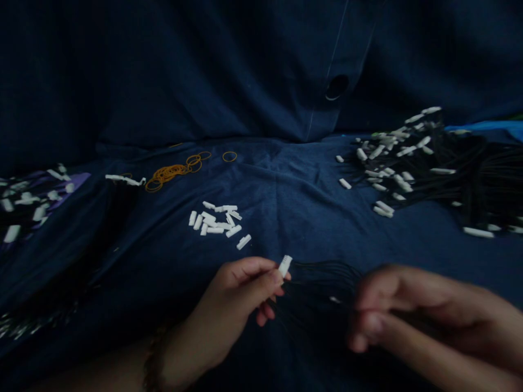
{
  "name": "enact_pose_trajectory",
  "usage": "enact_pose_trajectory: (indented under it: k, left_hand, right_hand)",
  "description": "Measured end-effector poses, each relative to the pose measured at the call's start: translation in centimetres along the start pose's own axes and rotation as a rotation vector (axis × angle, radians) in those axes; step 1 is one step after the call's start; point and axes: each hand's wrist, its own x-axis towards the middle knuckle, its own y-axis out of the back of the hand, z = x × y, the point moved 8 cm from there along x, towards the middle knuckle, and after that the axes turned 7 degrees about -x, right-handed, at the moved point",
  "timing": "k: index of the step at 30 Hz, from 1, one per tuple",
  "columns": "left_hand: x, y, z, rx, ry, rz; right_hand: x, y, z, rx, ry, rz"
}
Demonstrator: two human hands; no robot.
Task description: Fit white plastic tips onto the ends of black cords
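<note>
My left hand (249, 288) pinches a white plastic connector (286, 265) between thumb and index finger, a little below the middle of the view. Thin black wires (327, 265) run from the connector to the right. My right hand (420, 316), smeared by motion, is closed with thumb and fingertips together around a black wire. The wire's pale tip (335, 299) sticks out towards my left hand. In front of my left hand lies a loose pile of small white connectors (215, 230), with one connector (244, 242) nearest to me.
Orange rubber bands (169, 173) lie at the back left. A large bundle of black wires with white connectors (402, 182) spreads over the right. More black wires (69, 272) and connectors on purple material (77, 185) lie left. Dark blue cloth (281, 185) covers the surface.
</note>
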Motion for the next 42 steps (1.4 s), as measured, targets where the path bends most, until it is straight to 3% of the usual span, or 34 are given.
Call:
enact_pose_trajectory:
  k: [3, 11, 16, 23, 35, 42]
  left_hand:
    - [-0.1, -0.1, -0.2, -0.014, 0.026, -0.023]
    - [-0.1, -0.5, -0.4, -0.018, 0.056, -0.066]
    - [-0.2, -0.7, -0.5, -0.019, 0.053, -0.092]
    - [-0.1, -0.8, -0.5, -0.025, 0.071, -0.109]
    - [-0.2, -0.8, -0.4, -0.016, 0.066, -0.087]
    - [0.1, -0.8, -0.4, 0.056, 0.021, -0.065]
  right_hand:
    - [1.1, -1.5, -1.5, 0.108, -0.003, -0.17]
    - [0.9, -1.7, -2.6, -0.16, 0.107, -0.007]
    - [1.2, -1.7, -3.0, -0.206, 0.135, 0.069]
    - [1.0, -1.9, -2.8, -0.19, 0.136, -0.005]
    - [1.0, -1.9, -3.0, -0.242, 0.156, 0.018]
    - [0.8, -1.7, -3.8, -0.345, 0.217, 0.109]
